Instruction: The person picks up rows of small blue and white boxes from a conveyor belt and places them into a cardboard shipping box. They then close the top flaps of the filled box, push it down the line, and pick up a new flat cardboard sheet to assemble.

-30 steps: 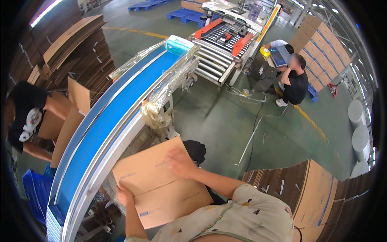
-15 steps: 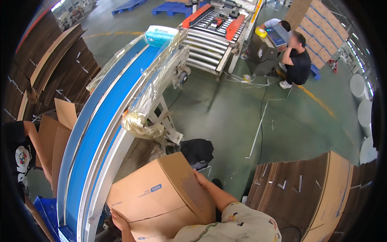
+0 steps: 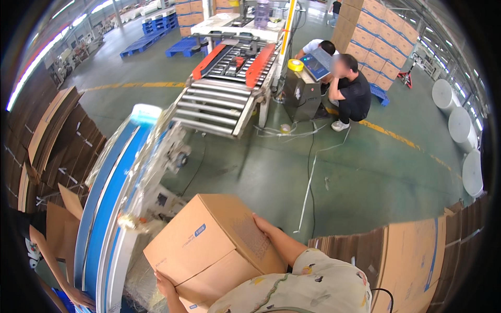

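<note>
A closed brown cardboard box with small blue print is held tilted in front of my body. My left hand grips its lower left edge, fingers against the side. Over the right side of the box, near its far edge, lies my right hand, pressing inward. The underside of the box is hidden. To its left runs a conveyor with a blue belt, its side partly covered in clear plastic film.
Ahead stands a roller conveyor with orange side guides. A person in black crouches by a grey machine; cables cross the floor. Flat cardboard stacks are at right. At lower left, a co-worker's hand is by the belt.
My view has lifted and swung right, so the conveyors sit farther left and lower. Both hands still hold the box. The co-worker's hand has come to the belt's near end.
</note>
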`<action>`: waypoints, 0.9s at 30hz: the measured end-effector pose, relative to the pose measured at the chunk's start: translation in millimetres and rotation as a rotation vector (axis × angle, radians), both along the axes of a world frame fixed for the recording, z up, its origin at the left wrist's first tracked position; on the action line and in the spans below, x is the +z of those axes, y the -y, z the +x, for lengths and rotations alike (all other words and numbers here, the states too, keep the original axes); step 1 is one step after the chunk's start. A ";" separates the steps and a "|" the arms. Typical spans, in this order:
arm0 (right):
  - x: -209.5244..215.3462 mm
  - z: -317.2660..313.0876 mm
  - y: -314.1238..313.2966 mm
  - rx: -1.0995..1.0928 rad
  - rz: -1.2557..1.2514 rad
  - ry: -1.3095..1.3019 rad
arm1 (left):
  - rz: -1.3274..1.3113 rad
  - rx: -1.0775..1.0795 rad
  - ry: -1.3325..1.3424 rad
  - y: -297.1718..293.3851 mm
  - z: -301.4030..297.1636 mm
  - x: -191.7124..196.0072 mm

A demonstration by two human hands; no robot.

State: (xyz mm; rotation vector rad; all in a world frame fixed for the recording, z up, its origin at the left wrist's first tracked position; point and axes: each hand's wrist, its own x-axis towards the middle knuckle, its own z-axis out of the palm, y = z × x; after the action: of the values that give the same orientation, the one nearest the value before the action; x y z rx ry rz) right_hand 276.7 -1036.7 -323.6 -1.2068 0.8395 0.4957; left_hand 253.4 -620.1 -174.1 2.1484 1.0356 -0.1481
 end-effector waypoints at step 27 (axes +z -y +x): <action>101.6 534.9 465.4 -0.023 -0.008 0.282 | 0.026 -0.097 0.097 439.0 541.3 53.2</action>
State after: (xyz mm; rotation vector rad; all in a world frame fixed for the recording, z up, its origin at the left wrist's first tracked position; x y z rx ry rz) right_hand 811.6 -1502.1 -222.1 -1.2395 0.6134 0.2942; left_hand 794.8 -1059.1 -120.9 2.2069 0.8836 -0.0759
